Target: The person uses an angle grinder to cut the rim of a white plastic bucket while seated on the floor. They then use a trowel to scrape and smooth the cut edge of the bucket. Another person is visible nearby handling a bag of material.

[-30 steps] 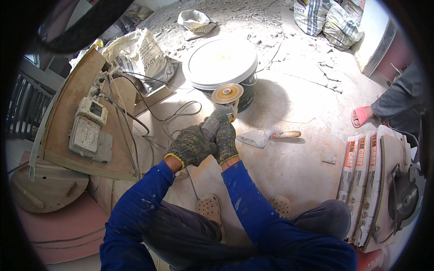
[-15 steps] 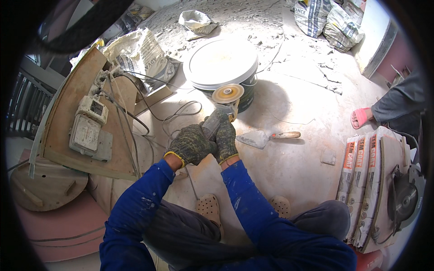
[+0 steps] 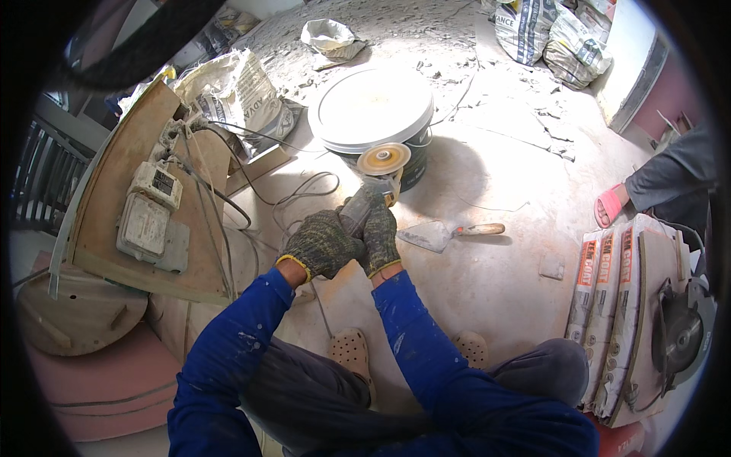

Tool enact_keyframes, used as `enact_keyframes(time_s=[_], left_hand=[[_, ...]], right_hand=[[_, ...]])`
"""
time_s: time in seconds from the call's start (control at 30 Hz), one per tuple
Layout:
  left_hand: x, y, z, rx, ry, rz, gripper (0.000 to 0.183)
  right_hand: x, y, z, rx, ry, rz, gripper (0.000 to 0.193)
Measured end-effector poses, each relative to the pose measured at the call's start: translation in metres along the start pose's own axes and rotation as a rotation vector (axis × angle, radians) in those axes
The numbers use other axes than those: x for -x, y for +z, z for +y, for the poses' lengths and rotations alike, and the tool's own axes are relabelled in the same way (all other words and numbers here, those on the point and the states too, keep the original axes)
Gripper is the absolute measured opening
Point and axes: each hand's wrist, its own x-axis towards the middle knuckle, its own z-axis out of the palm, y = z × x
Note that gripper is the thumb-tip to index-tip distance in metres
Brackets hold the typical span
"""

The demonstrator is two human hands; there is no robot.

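Both my hands, in dark knitted gloves with yellow cuffs, are closed around an angle grinder. My left hand wraps the near end of its body, and my right hand grips along its right side. The grinder's round orange-tan disc faces up at the far end, in front of a dark bucket with a white lid. Whether the disc spins, I cannot tell. A trowel with a wooden handle lies on the floor to the right of my right hand.
On the left, a wooden board carries a switch box and cables. Stacked paper sacks and a circular saw stand at right. A person's foot in a pink sandal is beyond them. Rubble and woven bags lie farther back.
My hands and the grinder stay almost in place. The other person's foot at the right has shifted very slightly.
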Motion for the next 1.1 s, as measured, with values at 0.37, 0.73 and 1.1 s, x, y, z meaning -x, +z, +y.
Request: enact_keyframes(time_s=[0.37,0.73,1.1], left_hand=[[0.005,-0.002,0.007,-0.021,0.008,-0.034,0.056],[0.006,0.005,0.008,0.073,-0.003,0.035,0.057],[0.007,0.000,0.006,0.055,-0.040,0.006,0.055]], right_hand=[[0.007,-0.003,-0.005,0.024,-0.016,-0.030,0.033],[0.013,-0.004,-0.008,0.010,-0.007,-0.047,0.033],[0.007,-0.003,0.000,-0.017,0.000,-0.051,0.034]])
